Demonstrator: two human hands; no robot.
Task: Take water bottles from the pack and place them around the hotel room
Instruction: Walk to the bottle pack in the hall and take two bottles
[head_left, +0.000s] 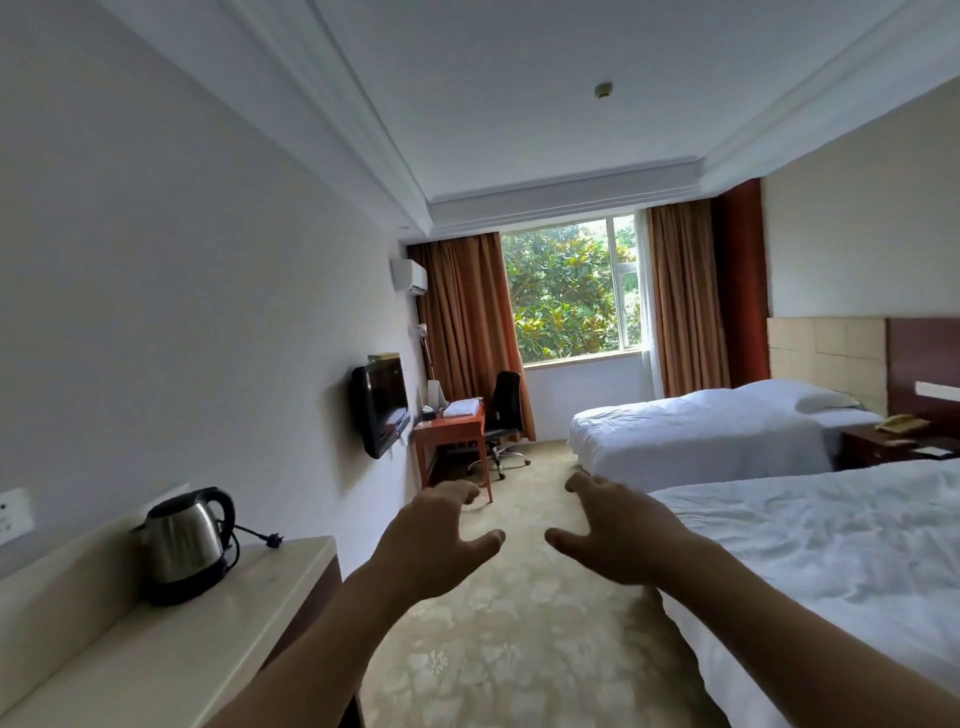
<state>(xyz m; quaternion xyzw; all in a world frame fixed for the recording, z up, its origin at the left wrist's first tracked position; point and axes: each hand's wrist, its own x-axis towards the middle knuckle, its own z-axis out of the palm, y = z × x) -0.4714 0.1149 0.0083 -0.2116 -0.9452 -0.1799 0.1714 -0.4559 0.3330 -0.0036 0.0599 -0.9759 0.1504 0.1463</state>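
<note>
Both my arms reach forward over the patterned carpet. My left hand (434, 543) is held out with its fingers apart and nothing in it. My right hand (621, 532) is beside it, also spread and holding nothing. No water bottle or pack of bottles is in view.
A steel kettle (182, 545) stands on a pale counter (223, 623) at my left. Two white beds (831, 561) line the right side, with a nightstand (888, 444) between them. A wall television (382, 410), a wooden desk (457, 431) and a black chair (504, 415) are further ahead by the window.
</note>
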